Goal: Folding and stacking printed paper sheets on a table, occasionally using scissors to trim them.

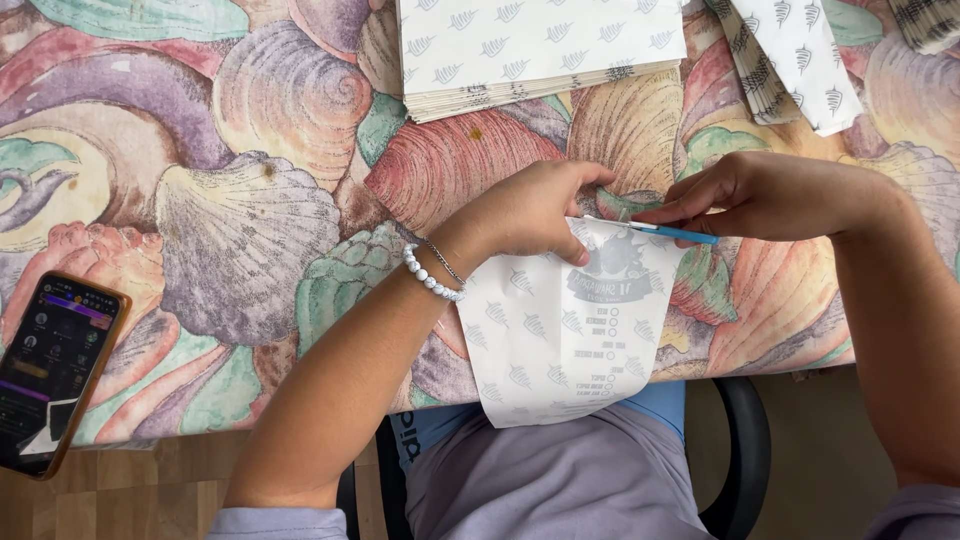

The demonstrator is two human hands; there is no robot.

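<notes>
Hands meet at centre frame on my feed: the left hand (535, 212) pinches the top edge of a white printed paper bag (560, 325) that drapes over the edge of the seashell-patterned tablecloth (240, 230), while the right hand (765, 195) grips a thin blue-handled tool (672, 232) laid along that edge. Stacked white bags (535, 50) lie at upper centre, and a smartphone (55, 370) at lower left.

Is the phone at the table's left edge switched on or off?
On. The phone lies face up on the shell-patterned tablecloth, its screen lit with coloured icons and panels.
</notes>
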